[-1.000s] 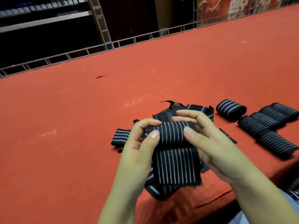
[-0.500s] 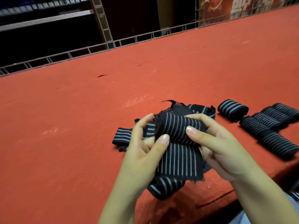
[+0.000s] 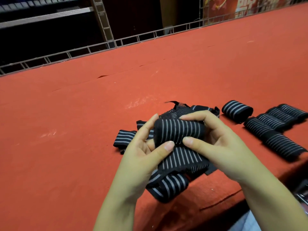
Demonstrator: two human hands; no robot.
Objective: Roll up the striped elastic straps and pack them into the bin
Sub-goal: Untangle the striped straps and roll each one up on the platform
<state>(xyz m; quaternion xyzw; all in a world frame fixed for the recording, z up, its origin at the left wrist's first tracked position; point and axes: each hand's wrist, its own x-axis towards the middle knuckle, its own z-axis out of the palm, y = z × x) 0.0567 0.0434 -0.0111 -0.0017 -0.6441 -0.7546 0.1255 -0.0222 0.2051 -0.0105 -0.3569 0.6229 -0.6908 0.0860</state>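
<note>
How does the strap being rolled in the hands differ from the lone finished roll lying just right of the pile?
The strap in the hands is only partly rolled, a flat tail hanging below; the lone roll is fully wound. The left hand and right hand grip the first one, while the lone roll lies untouched on the red table. The held strap shows many thin stripes, the lone roll fewer, broader ones. Both are black with pale stripes.

Place: my packing workshop bench.
Signs: red felt worktable (image 3: 83, 147), far wire rail (image 3: 138, 38), shelving (image 3: 46, 15), finished strap rolls (image 3: 275, 127) at right.
</note>
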